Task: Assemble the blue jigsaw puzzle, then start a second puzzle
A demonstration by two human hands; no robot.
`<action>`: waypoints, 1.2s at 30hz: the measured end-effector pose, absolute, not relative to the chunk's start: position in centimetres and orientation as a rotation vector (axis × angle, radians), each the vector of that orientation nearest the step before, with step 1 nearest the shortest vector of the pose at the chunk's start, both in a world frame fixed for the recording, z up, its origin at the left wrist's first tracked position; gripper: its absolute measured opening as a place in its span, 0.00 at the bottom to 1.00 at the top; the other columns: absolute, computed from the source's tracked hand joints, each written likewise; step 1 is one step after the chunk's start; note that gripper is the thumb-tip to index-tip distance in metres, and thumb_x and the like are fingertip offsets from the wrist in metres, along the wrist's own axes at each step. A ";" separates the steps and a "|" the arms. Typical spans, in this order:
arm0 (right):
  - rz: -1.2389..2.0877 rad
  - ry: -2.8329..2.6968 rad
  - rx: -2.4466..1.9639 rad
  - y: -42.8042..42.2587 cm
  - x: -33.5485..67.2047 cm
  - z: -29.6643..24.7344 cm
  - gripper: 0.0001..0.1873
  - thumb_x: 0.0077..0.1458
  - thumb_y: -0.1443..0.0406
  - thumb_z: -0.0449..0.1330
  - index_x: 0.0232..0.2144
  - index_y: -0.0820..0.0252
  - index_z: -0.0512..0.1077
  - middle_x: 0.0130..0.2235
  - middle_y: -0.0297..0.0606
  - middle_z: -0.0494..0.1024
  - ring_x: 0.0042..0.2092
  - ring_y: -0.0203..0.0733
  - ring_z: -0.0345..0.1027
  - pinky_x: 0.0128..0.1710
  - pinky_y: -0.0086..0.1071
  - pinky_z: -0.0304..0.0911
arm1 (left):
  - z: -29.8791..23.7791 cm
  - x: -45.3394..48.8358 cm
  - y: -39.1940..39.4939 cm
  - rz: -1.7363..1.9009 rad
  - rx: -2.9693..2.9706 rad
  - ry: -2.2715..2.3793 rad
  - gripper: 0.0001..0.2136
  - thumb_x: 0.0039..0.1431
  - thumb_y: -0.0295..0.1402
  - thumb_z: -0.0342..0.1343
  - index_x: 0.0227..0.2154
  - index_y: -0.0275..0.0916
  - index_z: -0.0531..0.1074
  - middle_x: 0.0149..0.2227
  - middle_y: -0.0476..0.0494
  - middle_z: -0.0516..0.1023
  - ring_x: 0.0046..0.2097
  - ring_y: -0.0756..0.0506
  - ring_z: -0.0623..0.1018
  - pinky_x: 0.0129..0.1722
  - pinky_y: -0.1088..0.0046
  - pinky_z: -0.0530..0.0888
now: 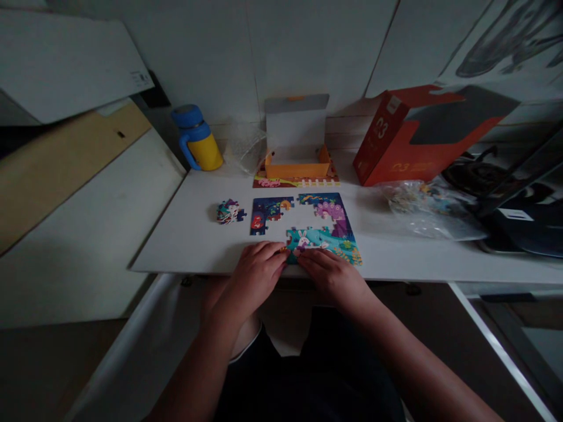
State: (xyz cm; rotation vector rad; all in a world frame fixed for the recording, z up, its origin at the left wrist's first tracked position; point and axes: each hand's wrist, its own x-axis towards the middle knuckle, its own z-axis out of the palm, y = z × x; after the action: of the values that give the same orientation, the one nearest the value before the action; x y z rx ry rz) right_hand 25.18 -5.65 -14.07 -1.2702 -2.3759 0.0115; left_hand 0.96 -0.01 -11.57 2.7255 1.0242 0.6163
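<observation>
A partly assembled colourful jigsaw puzzle (321, 223) lies on the white table (197, 246) near its front edge. My left hand (257, 272) and my right hand (329, 275) rest side by side at the puzzle's lower left corner. Fingertips of both hands pinch and press a small puzzle piece (288, 253) against the puzzle's bottom edge. The fingers of both hands are curled. A small pile of loose pieces (229, 212) sits to the left of the puzzle, apart from my hands.
An open orange box (297, 161) stands behind the puzzle. A blue and yellow bottle (197, 139) is at the back left, a large red box (409, 138) at the back right. Clear plastic bags (422, 205) lie to the right.
</observation>
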 end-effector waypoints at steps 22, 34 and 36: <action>-0.349 -1.832 -1.485 -4.7 32.7 -13.9 0.02 0.70 0.67 0.61 0.44 0.55 0.73 0.44 0.44 0.82 0.45 0.52 0.73 0.49 0.47 0.69 | -11.0 -7.0 11.2 0.972 2.340 1.923 0.24 0.60 0.44 0.69 0.54 0.35 0.75 0.56 0.28 0.80 0.62 0.28 0.76 0.66 0.49 0.70; -0.317 -1.828 -1.521 -4.6 32.4 -13.8 0.02 0.70 0.66 0.61 0.43 0.56 0.74 0.44 0.45 0.82 0.46 0.53 0.72 0.48 0.46 0.68 | -11.4 -8.8 12.6 0.969 2.138 1.895 0.19 0.53 0.45 0.72 0.44 0.41 0.81 0.50 0.35 0.82 0.57 0.32 0.79 0.63 0.55 0.73; -0.312 -1.830 -1.528 -4.6 32.4 -13.8 0.02 0.70 0.66 0.61 0.43 0.56 0.74 0.44 0.45 0.82 0.46 0.53 0.72 0.48 0.46 0.68 | -11.6 -8.9 12.7 0.981 2.043 1.894 0.20 0.51 0.44 0.73 0.44 0.40 0.81 0.51 0.35 0.83 0.56 0.33 0.80 0.61 0.55 0.74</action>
State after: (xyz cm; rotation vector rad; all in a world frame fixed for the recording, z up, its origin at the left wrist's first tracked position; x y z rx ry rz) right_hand 32.40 -4.61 -13.75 -1.5285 -1.8298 -0.3119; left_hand -8.87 12.74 -11.55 2.0435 1.8937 0.9810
